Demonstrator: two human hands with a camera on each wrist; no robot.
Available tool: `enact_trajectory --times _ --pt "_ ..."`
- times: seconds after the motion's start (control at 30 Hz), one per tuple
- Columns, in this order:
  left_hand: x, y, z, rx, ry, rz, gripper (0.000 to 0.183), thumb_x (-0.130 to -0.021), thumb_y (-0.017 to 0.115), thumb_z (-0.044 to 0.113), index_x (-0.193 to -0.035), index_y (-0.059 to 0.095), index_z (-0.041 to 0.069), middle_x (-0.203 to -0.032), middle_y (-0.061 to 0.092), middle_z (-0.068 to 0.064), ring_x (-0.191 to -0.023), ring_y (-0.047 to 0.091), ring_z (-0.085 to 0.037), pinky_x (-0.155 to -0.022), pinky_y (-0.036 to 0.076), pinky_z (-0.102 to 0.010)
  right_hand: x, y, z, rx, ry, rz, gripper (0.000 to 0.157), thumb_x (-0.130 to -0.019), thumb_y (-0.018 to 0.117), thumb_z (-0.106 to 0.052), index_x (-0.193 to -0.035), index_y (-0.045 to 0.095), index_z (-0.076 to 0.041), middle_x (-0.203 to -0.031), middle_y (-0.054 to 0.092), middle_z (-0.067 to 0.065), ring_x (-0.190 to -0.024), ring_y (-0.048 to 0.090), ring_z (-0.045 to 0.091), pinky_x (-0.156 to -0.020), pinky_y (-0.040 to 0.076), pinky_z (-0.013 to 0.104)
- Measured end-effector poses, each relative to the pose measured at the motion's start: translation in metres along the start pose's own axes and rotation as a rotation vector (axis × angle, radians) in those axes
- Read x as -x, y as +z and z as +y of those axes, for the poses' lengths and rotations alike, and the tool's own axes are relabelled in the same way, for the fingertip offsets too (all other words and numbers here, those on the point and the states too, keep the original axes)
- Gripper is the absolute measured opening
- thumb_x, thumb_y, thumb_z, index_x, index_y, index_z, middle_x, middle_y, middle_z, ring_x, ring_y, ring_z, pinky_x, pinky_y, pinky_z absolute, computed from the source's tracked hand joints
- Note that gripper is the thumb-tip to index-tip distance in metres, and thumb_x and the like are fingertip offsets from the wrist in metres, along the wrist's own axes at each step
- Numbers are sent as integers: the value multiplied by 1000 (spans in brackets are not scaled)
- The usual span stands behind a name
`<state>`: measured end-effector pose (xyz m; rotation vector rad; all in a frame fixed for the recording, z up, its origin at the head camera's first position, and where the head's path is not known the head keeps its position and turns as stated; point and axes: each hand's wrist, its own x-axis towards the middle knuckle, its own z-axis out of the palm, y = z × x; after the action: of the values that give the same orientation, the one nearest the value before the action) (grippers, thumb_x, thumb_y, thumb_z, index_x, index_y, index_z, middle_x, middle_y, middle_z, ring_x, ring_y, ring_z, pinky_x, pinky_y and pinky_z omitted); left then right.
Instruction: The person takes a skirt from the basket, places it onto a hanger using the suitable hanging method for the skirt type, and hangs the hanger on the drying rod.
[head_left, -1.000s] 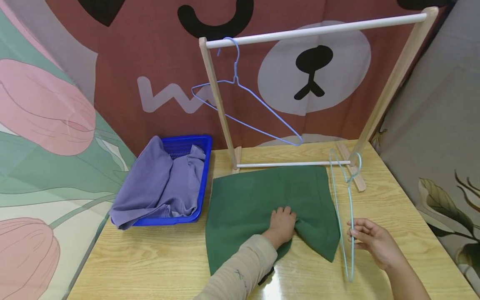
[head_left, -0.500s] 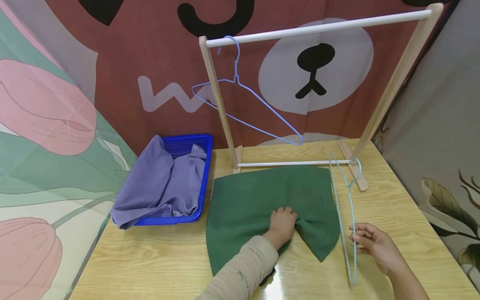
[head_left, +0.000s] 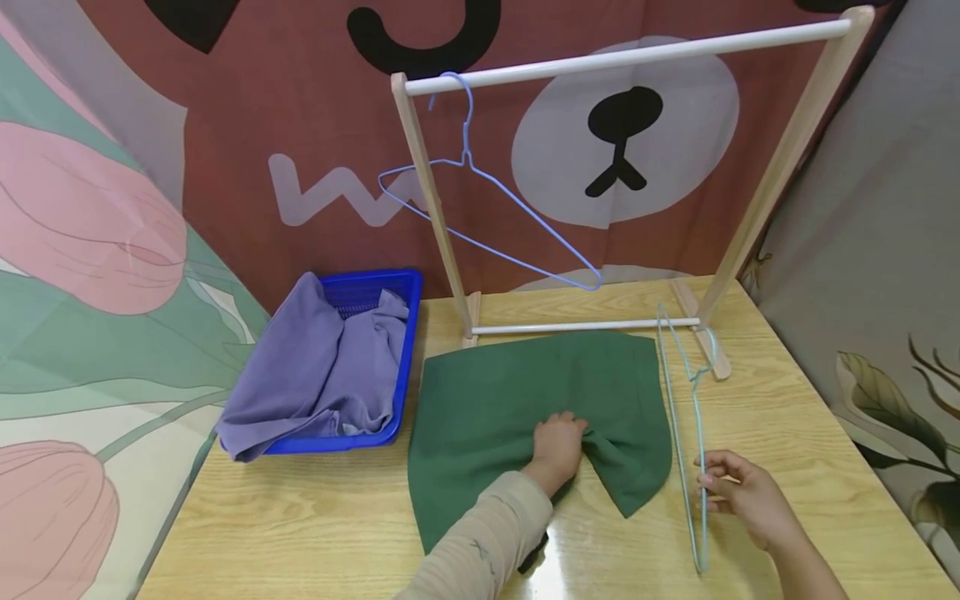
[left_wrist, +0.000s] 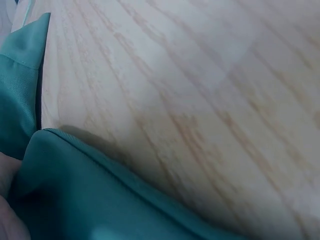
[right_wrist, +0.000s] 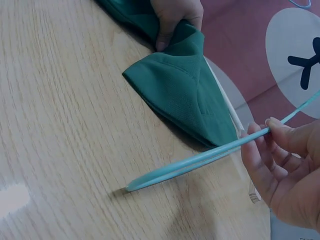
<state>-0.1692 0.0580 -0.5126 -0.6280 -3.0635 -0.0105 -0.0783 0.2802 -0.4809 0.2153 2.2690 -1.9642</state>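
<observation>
A piece of green cloth (head_left: pixel 480 408) lies spread on the table, its near edge bunched up where my left hand (head_left: pixel 557 446) grips it. In the right wrist view, the left thumb and fingers pinch a raised fold of the green cloth (right_wrist: pixel 175 82). My right hand (head_left: pixel 750 496) holds a light teal clothes hanger (head_left: pixel 697 417) by one side, to the right of the cloth. The hanger (right_wrist: pixel 200 156) is pinched between thumb and fingertips, and it stands edge-on with its hook pointing away from me. Only a sliver of the left hand (left_wrist: pixel 9 220) shows in its own wrist view.
A wooden rack with a white top rail (head_left: pixel 630 58) stands behind the cloth. On it hangs a blue hanger (head_left: pixel 525 208). To the left is a blue basket (head_left: pixel 411 358) with purple cloth (head_left: pixel 315 367) over its edge. A dark object (head_left: pixel 534 554) lies beside the left sleeve.
The teal hanger's hook has dipped lower and nearer me, with the right hand slightly lower. The cloth's near right corner has drawn in to the left. My left hand keeps its grip.
</observation>
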Motion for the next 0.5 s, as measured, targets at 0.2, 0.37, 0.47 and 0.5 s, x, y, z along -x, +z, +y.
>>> enact_trajectory --times 0.2,0.37,0.47,0.5 --pt "-1 3 -6 133 -11 79 25 -77 58 9 -94 64 27 -78 53 4 -74 54 -12 -57 44 -24 0 4 -3 80 26 15 25 -85 50 -2 -100 44 17 -80 48 5 -68 56 14 -57 49 28" --pt "-1 6 -13 291 -12 167 26 -70 60 1 -86 63 21 -71 49 4 -65 54 -12 -52 42 -20 0 7 -4 95 19 19 29 -84 50 -1 -103 41 20 -80 47 5 -68 55 13 -56 49 28" --pt "-2 6 -16 366 -18 223 25 -67 58 -3 -80 61 18 -68 47 3 -59 52 -14 -48 40 -19 1 7 -4 92 18 23 29 -84 50 -1 -102 42 20 -79 48 4 -68 55 13 -56 49 28" --pt "-3 6 -16 388 -21 239 24 -67 58 -3 -79 60 17 -67 46 3 -58 52 -14 -48 39 -19 1 7 -4 90 20 24 28 -84 50 -1 -102 42 20 -79 48 4 -68 55 13 -56 49 28"
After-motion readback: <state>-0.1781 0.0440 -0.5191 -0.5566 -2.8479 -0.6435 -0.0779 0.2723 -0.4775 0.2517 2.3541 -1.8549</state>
